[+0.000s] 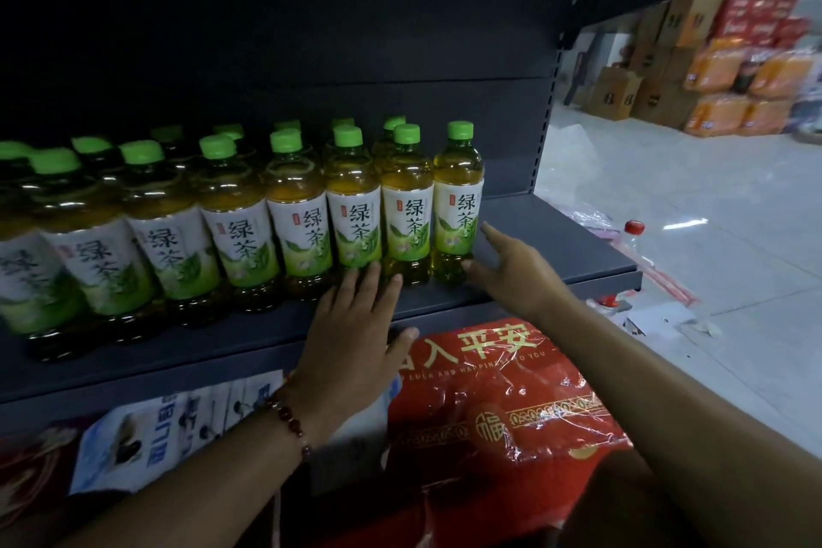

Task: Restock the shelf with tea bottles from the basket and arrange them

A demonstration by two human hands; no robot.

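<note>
The left hand (356, 316) lies flat on the shelf (556, 236), fingers straight, tips touching the bottoms of the front tea bottles (356, 209). The right hand (511, 267) reaches out, fingers loose, thumb by the foot of the last bottle (458, 200). Neither hand holds anything. A bead bracelet (287, 418) sits on the left wrist. Red plastic packs (498, 414) lie below the shelf. Boxes (645, 89) stand far off. The back bottles are mostly hidden.
</note>
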